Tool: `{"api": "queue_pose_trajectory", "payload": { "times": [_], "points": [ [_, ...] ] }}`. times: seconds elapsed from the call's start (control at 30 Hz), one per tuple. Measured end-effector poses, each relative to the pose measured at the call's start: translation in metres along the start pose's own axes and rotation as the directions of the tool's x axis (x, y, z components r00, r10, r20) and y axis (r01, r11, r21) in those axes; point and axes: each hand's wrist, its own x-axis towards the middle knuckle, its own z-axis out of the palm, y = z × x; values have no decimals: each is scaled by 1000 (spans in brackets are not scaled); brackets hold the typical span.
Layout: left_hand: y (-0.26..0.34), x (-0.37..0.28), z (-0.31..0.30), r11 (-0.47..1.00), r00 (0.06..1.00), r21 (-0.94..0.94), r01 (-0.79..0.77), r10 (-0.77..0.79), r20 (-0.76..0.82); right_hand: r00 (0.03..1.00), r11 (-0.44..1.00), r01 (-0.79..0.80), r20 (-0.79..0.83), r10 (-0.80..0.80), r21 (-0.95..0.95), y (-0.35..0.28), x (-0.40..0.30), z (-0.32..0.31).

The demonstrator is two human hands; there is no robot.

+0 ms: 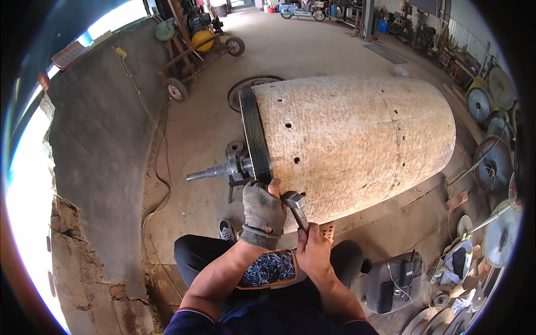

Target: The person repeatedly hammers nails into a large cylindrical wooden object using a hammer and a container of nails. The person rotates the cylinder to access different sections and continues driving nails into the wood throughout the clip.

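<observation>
A large, pale drum (pixel 351 125) with a pitted surface and several dark holes lies on its side before me. A black ribbed band (pixel 254 130) rings its left end, where a steel shaft (pixel 209 172) sticks out. My left hand (pixel 263 211), in a grey glove with the thumb bare, rests at the band's lower edge; its fingertips are hidden, so any small thing in them cannot be seen. My bare right hand (pixel 315 249) grips a hammer (pixel 298 209) by its handle, the head close beside the left thumb. An orange-rimmed tray (pixel 268 270) of loose nails sits between my legs.
A grey wall (pixel 104 146) with a yellow cord (pixel 142 98) stands left. Beyond is a wheeled cart (pixel 192 54). A spoked wheel (pixel 261 80) lies behind the drum. At right are a grey padded block (pixel 379 268) bearing electronic devices and several metal discs (pixel 500 234).
</observation>
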Motion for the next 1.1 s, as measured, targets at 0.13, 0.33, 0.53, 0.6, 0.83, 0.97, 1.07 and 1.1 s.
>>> {"api": "queue_pose_trajectory", "payload": {
  "times": [0.13,0.33,0.53,0.6,0.83,0.97,1.07,1.1],
  "points": [
    [2,4,3,986,994,-121,111,-110,11,987,993,94,-137,-84,67,2,-2,-4],
    [3,-2,-9,988,992,89,-123,119,50,992,995,80,-105,-73,56,-2,-1,-9],
    [-26,20,-25,857,820,267,-440,505,-269,991,994,111,-69,-111,2,-3,5,-6],
    [-28,55,-20,827,756,349,-441,552,-352,998,998,56,4,-56,5,5,5,4],
    [-24,116,6,750,821,479,-455,562,-99,967,961,188,-207,-146,202,19,-3,14],
    [-26,123,6,725,844,545,-421,534,-58,989,980,124,-104,-108,157,11,1,9],
    [-27,119,8,729,867,545,-413,498,-9,958,916,216,-257,-131,337,13,-11,3],
    [-28,120,9,728,868,550,-410,497,-10,929,869,297,-331,-166,397,17,-8,4]
  ]
}}
